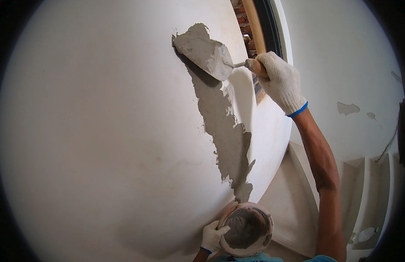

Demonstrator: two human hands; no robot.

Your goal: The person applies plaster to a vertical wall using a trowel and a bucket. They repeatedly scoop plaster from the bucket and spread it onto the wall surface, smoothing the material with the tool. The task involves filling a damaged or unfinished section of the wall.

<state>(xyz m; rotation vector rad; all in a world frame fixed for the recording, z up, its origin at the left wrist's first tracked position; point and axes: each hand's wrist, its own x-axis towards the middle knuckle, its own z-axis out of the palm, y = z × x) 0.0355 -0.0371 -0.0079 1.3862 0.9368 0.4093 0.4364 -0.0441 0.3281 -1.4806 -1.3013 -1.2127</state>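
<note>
1. Smooth whitish wall (102,131) fills left and centre; stair steps (294,209) lower right, brickwork (243,19) and wooden frame (254,26) in an opening at top.
2. Right hand (281,81), knit glove with blue cuff: fist closed round handle of pointed trowel (204,52).
3. Left hand (212,234), same glove: grasps round bowl (238,252), thumb over rim; grey mortar (248,229) inside.
4. Trowel is at the upper end of the grey mortar strip (224,131); shadow under lower blade edge, full contact can't tell.
5. Progress, my judgement: strip coated from near bowl up to blade; ragged edges and pale gaps look unfinished, smoothing seems left. Mortar remains in bowl.
6. Trowel tip points left, slightly up; long axis slants gently, near crosswise to strip, handle to the right.
</note>
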